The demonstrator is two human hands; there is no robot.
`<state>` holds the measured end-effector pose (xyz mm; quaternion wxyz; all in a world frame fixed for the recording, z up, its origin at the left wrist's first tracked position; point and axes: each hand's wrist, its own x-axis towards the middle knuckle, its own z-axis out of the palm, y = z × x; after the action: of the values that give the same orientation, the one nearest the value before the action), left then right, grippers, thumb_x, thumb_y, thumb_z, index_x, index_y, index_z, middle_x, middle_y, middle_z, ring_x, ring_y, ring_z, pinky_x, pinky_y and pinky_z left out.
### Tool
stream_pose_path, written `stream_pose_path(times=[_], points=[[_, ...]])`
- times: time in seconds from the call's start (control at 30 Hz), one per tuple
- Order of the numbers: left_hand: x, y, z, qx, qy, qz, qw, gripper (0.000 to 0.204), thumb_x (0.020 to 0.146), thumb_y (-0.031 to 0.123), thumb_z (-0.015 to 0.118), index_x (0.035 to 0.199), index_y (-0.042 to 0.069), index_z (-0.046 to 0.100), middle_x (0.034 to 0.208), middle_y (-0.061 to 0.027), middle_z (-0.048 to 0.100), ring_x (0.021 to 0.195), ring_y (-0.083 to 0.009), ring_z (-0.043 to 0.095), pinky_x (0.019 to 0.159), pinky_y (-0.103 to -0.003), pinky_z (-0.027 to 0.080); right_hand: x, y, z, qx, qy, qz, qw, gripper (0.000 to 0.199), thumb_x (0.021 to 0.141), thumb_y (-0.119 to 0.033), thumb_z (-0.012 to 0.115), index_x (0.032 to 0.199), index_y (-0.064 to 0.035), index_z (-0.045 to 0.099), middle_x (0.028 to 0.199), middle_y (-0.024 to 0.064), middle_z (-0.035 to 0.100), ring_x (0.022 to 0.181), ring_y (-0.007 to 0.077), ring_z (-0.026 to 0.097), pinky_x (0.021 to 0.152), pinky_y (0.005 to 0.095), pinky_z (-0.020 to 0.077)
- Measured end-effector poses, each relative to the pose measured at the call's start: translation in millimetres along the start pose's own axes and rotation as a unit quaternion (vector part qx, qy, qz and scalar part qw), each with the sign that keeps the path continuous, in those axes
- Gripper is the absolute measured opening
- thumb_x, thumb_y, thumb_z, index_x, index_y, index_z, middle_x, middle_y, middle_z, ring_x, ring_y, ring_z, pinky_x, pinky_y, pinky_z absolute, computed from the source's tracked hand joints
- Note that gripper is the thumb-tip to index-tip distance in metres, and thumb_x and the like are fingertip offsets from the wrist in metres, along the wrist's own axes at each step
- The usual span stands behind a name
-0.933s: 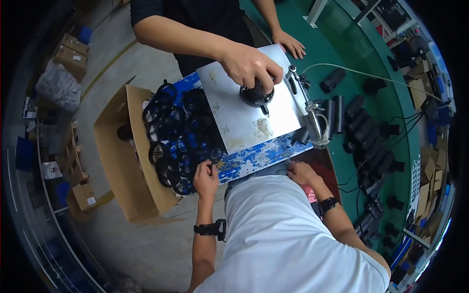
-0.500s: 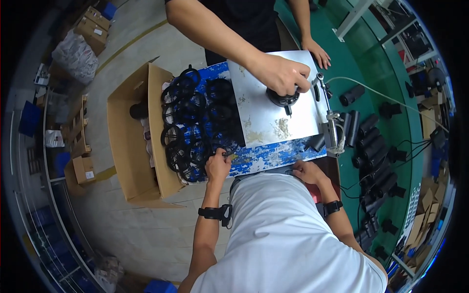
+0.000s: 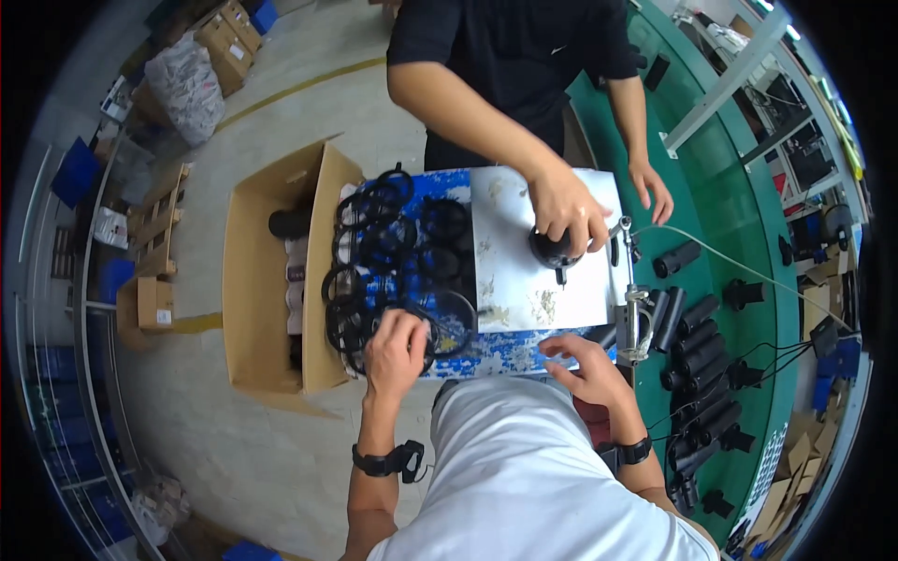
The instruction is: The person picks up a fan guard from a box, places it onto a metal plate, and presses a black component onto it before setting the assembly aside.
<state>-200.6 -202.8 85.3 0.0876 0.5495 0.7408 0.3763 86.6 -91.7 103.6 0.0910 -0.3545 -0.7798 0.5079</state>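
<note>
My left hand (image 3: pixel 397 352) is closed at the near edge of the blue worn table (image 3: pixel 500 353), its fingers curled on a black ring-shaped part (image 3: pixel 470 329). Part of that piece is hidden by my fingers. Several more black ring-shaped parts (image 3: pixel 348 285) lie piled just beyond and left of this hand. My right hand (image 3: pixel 591 369) hovers over the table's near right edge, fingers apart with nothing in them. Across from me, another person's hand (image 3: pixel 566 210) grips a round black part (image 3: pixel 552 251) on a metal plate (image 3: pixel 510 280).
An open cardboard box (image 3: pixel 323 271) stands against the table's left side. A metal clamp-like fixture (image 3: pixel 636 323) with a pale hose sits at the plate's right edge. Several black cylinders (image 3: pixel 703 369) lie on the green bench (image 3: pixel 776 327) to the right, among dark cables.
My left hand has drawn back and left with the ring-shaped part. My right hand's fingers have spread. The other person's far hand has lifted off the green bench. The view has shifted.
</note>
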Motion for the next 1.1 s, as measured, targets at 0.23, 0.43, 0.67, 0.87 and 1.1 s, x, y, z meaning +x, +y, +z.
stream_pose_path(times=[0.23, 0.43, 0.67, 0.87, 1.1], points=[[18, 47, 43, -0.110, -0.219, 0.243, 0.939, 0.016, 0.075, 0.008, 0.073, 0.090, 0.007, 0.071, 0.101, -0.0121, 0.062, 0.080, -0.0277, 0.062, 0.069, -0.035, 0.051, 51, -8, 1, 0.107, -0.108, -0.015, 0.988, 0.046, 0.086, -0.029, 0.068, 0.121, -0.0022, 0.054, 0.105, 0.0103, 0.064, 0.096, 0.0216, 0.060, 0.084, 0.0356, 0.0483], [32, 75, 54, -0.205, -0.216, 0.187, 0.936, 0.022, 0.076, 0.004, 0.072, 0.097, 0.006, 0.069, 0.113, -0.0101, 0.061, 0.080, -0.0216, 0.060, 0.070, -0.032, 0.050, 32, 29, 18, 0.369, -0.072, -0.024, 0.926, 0.039, 0.087, -0.010, 0.069, 0.122, -0.0022, 0.054, 0.099, 0.0037, 0.061, 0.083, 0.0078, 0.057, 0.072, 0.0230, 0.0492], [30, 64, 91, -0.238, -0.233, 0.006, 0.943, 0.040, 0.085, 0.010, 0.067, 0.121, 0.000, 0.051, 0.105, -0.0095, 0.062, 0.080, -0.0150, 0.061, 0.067, -0.024, 0.048, 32, 36, 11, 0.508, 0.165, 0.023, 0.845, 0.043, 0.080, 0.002, 0.070, 0.119, -0.0014, 0.055, 0.095, 0.0046, 0.060, 0.085, 0.0134, 0.061, 0.076, 0.0270, 0.0514], [42, 70, 107, -0.430, -0.210, -0.057, 0.876, 0.032, 0.100, 0.016, 0.045, 0.127, 0.000, 0.045, 0.091, -0.0031, 0.061, 0.076, -0.0069, 0.057, 0.061, -0.020, 0.043, 48, 10, -7, 0.490, 0.202, 0.038, 0.847, 0.029, 0.080, 0.002, 0.069, 0.106, -0.0011, 0.055, 0.097, 0.0033, 0.059, 0.088, 0.0120, 0.061, 0.078, 0.0274, 0.0513], [43, 70, 100, -0.466, -0.243, -0.060, 0.849, 0.034, 0.099, 0.013, 0.048, 0.128, -0.003, 0.042, 0.102, -0.0058, 0.060, 0.089, -0.0091, 0.057, 0.074, -0.023, 0.047, 41, 11, -14, 0.475, 0.172, 0.024, 0.863, 0.028, 0.079, 0.006, 0.062, 0.105, 0.0007, 0.053, 0.093, 0.0075, 0.059, 0.082, 0.0140, 0.064, 0.075, 0.0272, 0.0537]])
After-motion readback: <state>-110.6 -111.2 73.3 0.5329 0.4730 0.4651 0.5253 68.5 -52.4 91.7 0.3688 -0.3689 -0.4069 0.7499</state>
